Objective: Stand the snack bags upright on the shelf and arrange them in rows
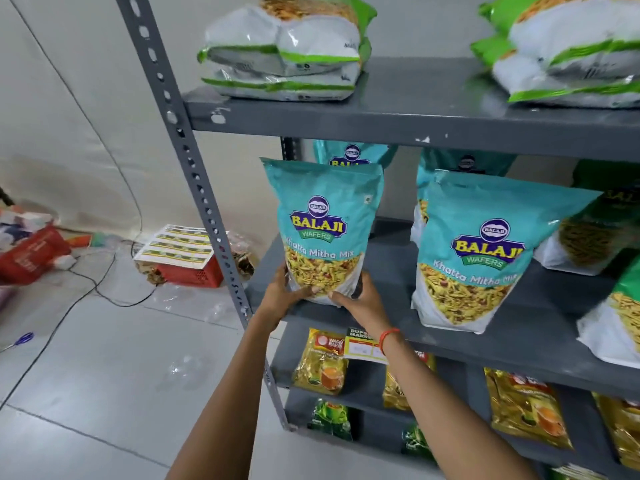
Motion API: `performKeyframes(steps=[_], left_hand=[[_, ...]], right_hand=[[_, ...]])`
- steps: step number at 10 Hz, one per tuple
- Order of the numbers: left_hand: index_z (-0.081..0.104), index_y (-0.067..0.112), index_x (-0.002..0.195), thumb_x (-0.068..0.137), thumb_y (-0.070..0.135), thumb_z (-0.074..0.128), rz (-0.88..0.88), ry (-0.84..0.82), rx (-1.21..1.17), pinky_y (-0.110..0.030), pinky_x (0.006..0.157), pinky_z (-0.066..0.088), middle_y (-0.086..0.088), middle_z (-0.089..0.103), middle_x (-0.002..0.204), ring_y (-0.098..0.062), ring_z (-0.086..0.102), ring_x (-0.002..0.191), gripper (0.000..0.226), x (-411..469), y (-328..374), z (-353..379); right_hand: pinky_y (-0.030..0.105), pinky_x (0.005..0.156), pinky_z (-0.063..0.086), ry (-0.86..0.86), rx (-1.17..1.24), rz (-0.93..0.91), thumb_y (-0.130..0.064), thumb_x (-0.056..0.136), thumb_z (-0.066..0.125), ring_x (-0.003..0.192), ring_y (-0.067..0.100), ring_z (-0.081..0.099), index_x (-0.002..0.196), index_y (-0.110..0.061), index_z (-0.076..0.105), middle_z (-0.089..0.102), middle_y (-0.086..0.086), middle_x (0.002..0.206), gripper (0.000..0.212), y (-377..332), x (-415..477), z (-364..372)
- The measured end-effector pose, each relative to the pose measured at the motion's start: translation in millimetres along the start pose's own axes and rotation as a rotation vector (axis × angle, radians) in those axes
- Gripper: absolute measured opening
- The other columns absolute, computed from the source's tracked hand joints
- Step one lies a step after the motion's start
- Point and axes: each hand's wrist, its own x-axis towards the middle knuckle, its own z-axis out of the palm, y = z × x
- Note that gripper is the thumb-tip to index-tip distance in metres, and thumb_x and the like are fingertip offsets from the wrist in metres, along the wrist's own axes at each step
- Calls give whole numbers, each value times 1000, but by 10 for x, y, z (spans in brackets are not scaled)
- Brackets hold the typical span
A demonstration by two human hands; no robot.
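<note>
A teal Balaji snack bag [325, 216] stands upright at the left front of the grey middle shelf [540, 327]. My left hand [282, 294] grips its lower left corner and my right hand [360, 301] grips its lower right corner. Behind it another teal bag [351, 154] shows only its top. To the right a second teal bag [485, 251] stands upright near the shelf front, with one more teal bag [464, 164] partly hidden behind it. Green-and-white bags [588, 233] stand at the far right.
The top shelf [415, 98] carries stacked green-and-white bags [284, 53] lying flat. Yellow and gold tea packets [320, 362] fill the lower shelves. The slotted grey upright [194, 174] runs down the left. On the floor lie a red basket [194, 271], a cable and scissors [22, 339].
</note>
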Motion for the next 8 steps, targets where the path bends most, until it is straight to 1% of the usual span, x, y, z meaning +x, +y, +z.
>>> performKeyframes(steps=[1, 2, 3, 4, 5, 6, 7, 8], left_hand=[[29, 12, 141, 75, 16, 75, 14, -3, 9, -33, 102, 36, -9, 42, 145, -25, 39, 134, 81, 17, -22, 55], [33, 12, 137, 73, 17, 76, 4, -15, -19, -31, 99, 35, -8, 46, 142, -26, 41, 131, 78, 35, 18, 92], [33, 13, 137, 72, 19, 77, 16, -25, -12, -32, 99, 36, -9, 46, 142, -27, 42, 131, 79, 23, 26, 85], [34, 10, 136, 73, 21, 77, 4, -41, 95, -31, 94, 39, -10, 49, 139, -28, 46, 127, 77, -16, 45, 76], [39, 7, 130, 75, 28, 75, -21, -15, 283, -31, 86, 40, -14, 54, 133, -32, 50, 121, 69, -67, 114, 97], [52, 1, 116, 80, 38, 68, -86, 48, 628, -35, 74, 41, -21, 61, 120, -38, 57, 109, 54, -189, 291, 139], [55, 3, 115, 81, 35, 66, -108, 59, 760, -39, 77, 46, -20, 63, 118, -39, 59, 107, 48, -295, 455, 231], [55, 4, 117, 84, 30, 62, -16, 15, 910, -42, 87, 48, -18, 62, 120, -37, 58, 110, 42, -503, 927, 506]], right_hand=[[20, 90, 46, 11, 2, 2, -14, 72, 78, 118, 15, 54, 131, -19, 41, 57, 1, 130, 70, 22, -6, -52], [25, 92, 45, 4, -32, 31, -19, 73, 78, 115, 11, 52, 131, -23, 39, 55, -4, 127, 70, -21, -13, -84], [27, 93, 46, -2, -46, 52, -21, 73, 78, 118, 14, 52, 131, -24, 39, 55, -3, 129, 70, -46, -14, -102], [32, 96, 47, -12, -140, 77, -25, 70, 80, 122, 20, 53, 132, -23, 36, 54, 1, 133, 76, -98, -34, -118], [38, 95, 49, 17, -347, 75, -32, 67, 80, 121, 27, 54, 132, -17, 34, 54, 7, 133, 82, -194, -62, -135], [36, 87, 48, -97, -706, 121, -39, 70, 75, 111, 34, 58, 127, -7, 44, 59, 15, 124, 72, -508, -165, -211], [33, 78, 45, -211, -886, 147, -37, 79, 68, 106, 33, 60, 119, -4, 54, 62, 17, 121, 54, -751, -280, -322], [32, 76, 41, -203, -1103, 96, -36, 86, 60, 110, 35, 58, 122, 0, 53, 59, 20, 126, 52, -1134, -459, -583]])
